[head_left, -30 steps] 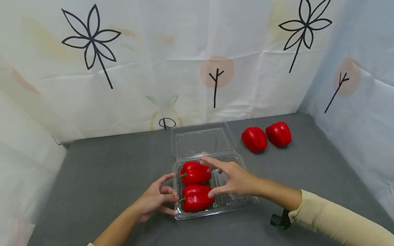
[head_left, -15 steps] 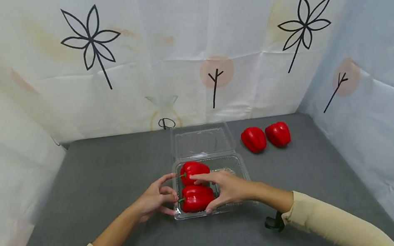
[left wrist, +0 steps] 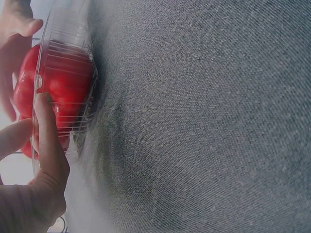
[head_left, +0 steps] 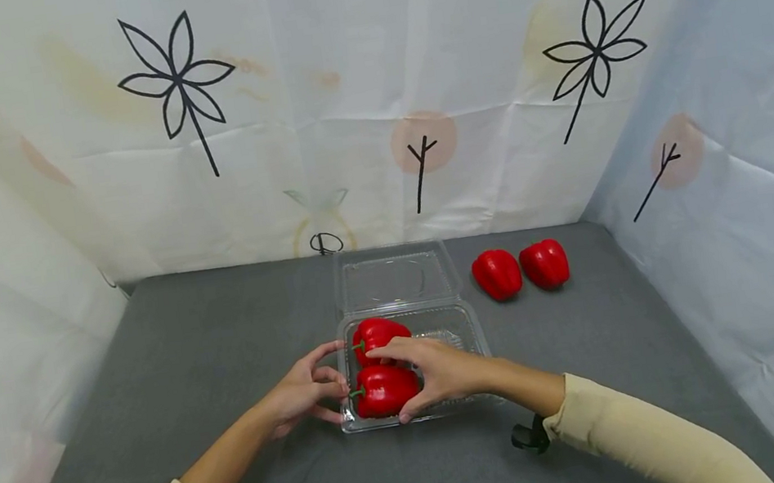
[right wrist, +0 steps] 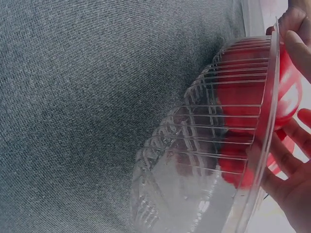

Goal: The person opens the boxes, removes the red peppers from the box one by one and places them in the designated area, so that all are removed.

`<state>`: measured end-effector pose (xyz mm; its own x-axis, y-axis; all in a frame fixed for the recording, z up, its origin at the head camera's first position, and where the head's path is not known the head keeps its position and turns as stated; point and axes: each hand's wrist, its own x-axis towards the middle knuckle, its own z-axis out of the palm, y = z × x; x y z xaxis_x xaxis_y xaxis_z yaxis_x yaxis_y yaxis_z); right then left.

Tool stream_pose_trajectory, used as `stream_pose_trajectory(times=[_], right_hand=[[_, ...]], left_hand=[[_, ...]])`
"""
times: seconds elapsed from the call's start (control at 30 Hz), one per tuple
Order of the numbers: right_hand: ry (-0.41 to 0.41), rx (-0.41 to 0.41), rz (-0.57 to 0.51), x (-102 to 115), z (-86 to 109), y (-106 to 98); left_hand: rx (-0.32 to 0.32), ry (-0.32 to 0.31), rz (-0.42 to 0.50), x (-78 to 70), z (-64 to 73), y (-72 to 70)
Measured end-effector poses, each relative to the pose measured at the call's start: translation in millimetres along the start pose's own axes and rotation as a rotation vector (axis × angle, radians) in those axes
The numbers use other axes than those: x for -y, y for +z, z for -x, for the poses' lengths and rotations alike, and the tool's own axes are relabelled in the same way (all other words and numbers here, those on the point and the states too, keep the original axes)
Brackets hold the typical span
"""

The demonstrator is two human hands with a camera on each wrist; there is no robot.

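Trainee: Take the container as the dial, 12 o'clock farthest from the person. Where are the items?

Instructor: The clear plastic clamshell container (head_left: 460, 326) sits on the grey surface (head_left: 235, 321), its lid (head_left: 395, 277) open at 12 o'clock. Inside, the near red bell pepper (head_left: 385, 394) lies on its side at 8 o'clock, the far red bell pepper (head_left: 376, 334) at 10 o'clock. A third red bell pepper (head_left: 497, 275) and a fourth red bell pepper (head_left: 545, 265) lie outside, towards 2 o'clock.

Trainee: State of the hands?

Instructor: The left hand (head_left: 308, 393) pinches the container's rim at 9 o'clock. The right hand (head_left: 442, 370), its forearm towards 4 o'clock, grasps the near pepper: thumb on the 6 o'clock side, fingers on the 12 o'clock side.

Trainee: Possible faults and causes?

Instructor: By judgement, three. The right fingers may displace the far pepper, because the gap between the two is narrow. The green stem (head_left: 357, 393) may catch the rim, because it points to 9 o'clock, close to the wall. The container may slide or flex if the left hand's pinch slackens, because the plastic appears thin.

Trainee: Markings?

Instructor: No brand, label or writing is legible. The backdrop cloth (head_left: 305, 80) carries plant drawings only.
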<state>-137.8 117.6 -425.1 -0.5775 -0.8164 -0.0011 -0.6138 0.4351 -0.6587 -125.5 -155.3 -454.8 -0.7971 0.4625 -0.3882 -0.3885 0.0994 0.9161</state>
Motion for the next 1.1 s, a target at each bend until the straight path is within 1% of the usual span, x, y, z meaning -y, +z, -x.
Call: stream_pose_trajectory(times=[0.27, 0.47, 0.63, 0.73, 0.9, 1.1], right_hand=[[0.033, 0.026, 0.026, -1, -2.7, -1], [0.046, 0.076, 0.033, 1, -6.5, -3], [0.061, 0.1, 0.044, 2, -9.6, -5], [0.057, 0.113, 0.061, 3, -11.5, -7], [0.045, 0.121, 0.089, 3, -14.7, -8], [0.057, 0.127, 0.069, 4, -15.9, -8]], left_hand=[[-0.001, 0.005, -0.002, -0.5, 1.0, 0.1], [0.0, 0.002, -0.003, -0.7, 1.7, 0.6], [0.005, 0.002, -0.004, -1.6, 1.8, 1.3], [-0.001, -0.004, -0.004, -2.3, 1.5, 1.6], [-0.005, -0.013, -0.003, -2.5, 2.0, 1.8], [-0.002, -0.019, -0.001, -2.3, 1.5, 1.6]])
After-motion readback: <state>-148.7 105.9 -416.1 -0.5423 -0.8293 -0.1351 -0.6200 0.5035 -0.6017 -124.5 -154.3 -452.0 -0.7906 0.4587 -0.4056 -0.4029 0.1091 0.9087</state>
